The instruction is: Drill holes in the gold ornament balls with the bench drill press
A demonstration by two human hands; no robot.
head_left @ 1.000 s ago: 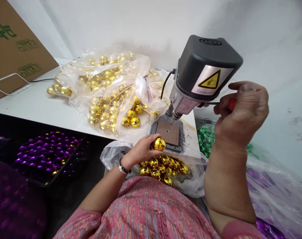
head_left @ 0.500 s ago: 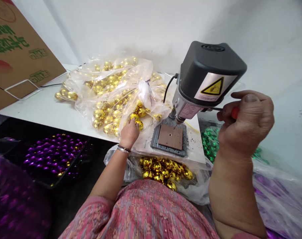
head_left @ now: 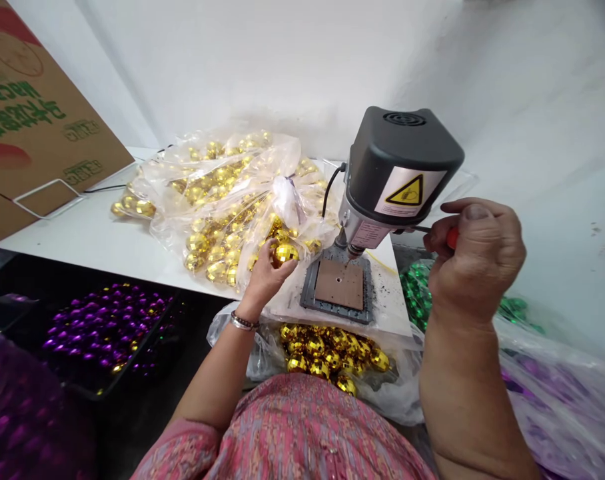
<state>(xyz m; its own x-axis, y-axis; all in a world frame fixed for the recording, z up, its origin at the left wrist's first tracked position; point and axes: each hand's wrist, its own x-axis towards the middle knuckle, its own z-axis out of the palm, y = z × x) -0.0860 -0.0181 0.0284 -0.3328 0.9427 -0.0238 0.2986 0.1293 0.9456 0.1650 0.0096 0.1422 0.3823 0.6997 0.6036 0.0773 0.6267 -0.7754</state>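
Between the thumb and fingers of my left hand (head_left: 267, 277) is a shiny gold ball (head_left: 285, 254), at the mouth of a clear plastic bag (head_left: 217, 193) full of gold balls. My right hand (head_left: 475, 257) is closed around the red knob (head_left: 452, 238) of a lever on the drill press (head_left: 405, 163). Under the drill's chuck (head_left: 355, 251), a brown square plate (head_left: 338, 283) with a small hole lies on the grey base (head_left: 307, 293). The ball is to the left of this plate, apart from it.
Below the table's front edge, an open bag holds more gold balls (head_left: 327, 350). Purple balls (head_left: 107, 327) fill a black tray at the left. Green balls (head_left: 417, 287) are behind my right arm. A cardboard box (head_left: 37, 127) stands at the left, and dark shavings lie beside the drill base.
My left hand has turned and now has a gold ball lifted in its fingers. The view has shifted slightly, and my right hand remains on the red knob.
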